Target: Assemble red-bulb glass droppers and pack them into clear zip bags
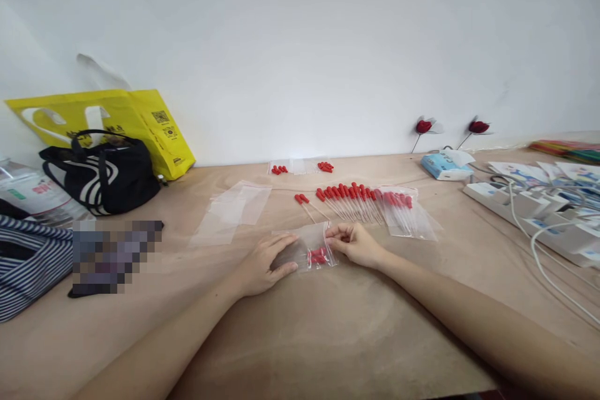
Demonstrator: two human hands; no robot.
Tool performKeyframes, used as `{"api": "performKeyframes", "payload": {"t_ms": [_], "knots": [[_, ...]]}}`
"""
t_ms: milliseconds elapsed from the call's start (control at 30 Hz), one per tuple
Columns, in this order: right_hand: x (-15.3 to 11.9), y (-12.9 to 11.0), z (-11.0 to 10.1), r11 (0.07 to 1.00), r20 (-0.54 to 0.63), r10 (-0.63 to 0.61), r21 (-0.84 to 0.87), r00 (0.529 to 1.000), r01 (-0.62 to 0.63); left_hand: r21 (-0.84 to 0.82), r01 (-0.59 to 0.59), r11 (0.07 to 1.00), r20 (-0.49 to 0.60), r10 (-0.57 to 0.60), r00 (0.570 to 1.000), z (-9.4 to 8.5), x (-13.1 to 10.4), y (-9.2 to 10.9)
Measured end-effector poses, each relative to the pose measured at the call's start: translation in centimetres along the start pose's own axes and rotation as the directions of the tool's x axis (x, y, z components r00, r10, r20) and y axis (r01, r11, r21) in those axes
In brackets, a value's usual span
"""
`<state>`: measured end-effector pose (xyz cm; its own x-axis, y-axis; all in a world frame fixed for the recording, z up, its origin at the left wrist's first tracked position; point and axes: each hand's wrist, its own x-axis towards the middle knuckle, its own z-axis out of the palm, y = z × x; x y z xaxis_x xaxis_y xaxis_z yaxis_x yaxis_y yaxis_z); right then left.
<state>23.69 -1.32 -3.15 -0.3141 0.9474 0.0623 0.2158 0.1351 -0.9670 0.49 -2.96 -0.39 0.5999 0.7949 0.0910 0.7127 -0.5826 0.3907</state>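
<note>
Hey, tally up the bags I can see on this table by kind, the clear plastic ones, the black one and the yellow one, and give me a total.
Clear bag under both hands, left hand and right hand: 1
Clear bag lying over the row of droppers: 1
Empty clear bags lying flat: 2
Small filled clear bags by the wall: 2
Black handbag: 1
Yellow bag: 1
Total: 8

Your widest free room is the bare table (328, 337) across the lower centre of the frame. Just above it, a row of red-capped droppers (360, 200) blocks the middle. Flat clear bags (234, 212) lie centre-left (low, easy to pass over). A black bag (105, 175) closes the left edge; power strips (529, 212) and cables (548, 269) crowd the right.
</note>
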Motion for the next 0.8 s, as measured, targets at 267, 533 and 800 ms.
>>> {"api": "performKeyframes", "payload": {"t_ms": [267, 533, 800], "knots": [[2.4, -0.3, -1.7, 0.931, -0.211, -0.089, -0.365, 0.974, 0.006, -0.016, -0.018, 1.0, 0.006, 0.019, 1.0, -0.1, 0.1, 0.2], [8.7, -1.8, -0.1, 0.72, -0.246, -0.088, -0.686, 0.965, -0.109, -0.023, -0.042, 0.999, -0.005, 0.042, 0.999, 0.0, 0.0, -0.1], [9.4, -3.1, 1.5, 0.64, -0.257, -0.021, -0.746, 0.966, -0.184, -0.033, -0.044, 0.998, -0.005, 0.044, 0.999, -0.1, -0.1, 0.0]]}}
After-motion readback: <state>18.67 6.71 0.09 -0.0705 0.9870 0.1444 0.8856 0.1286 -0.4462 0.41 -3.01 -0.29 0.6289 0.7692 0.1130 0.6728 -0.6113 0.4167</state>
